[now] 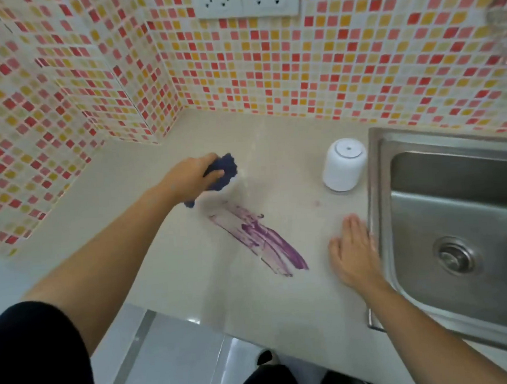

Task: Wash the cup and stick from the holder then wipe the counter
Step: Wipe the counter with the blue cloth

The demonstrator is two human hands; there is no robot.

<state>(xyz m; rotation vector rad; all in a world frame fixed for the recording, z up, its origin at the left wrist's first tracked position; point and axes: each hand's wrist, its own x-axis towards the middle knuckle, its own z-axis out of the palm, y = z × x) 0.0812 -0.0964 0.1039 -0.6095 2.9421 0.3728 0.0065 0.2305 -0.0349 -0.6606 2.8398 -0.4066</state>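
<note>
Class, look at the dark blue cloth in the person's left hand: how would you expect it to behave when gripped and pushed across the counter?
The dark blue cloth looks soft and floppy: it bunches in the left hand and a corner hangs below. It probably drags rather than slides, since the purple smear on the counter is streaked.

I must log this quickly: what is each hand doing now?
Left hand: closed around a dark blue cloth.
Right hand: open, flat on the counter, holding nothing.

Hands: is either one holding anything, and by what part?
Left hand grips a bunched blue cloth around its middle. Right hand lies flat on the counter, holding nothing.
</note>
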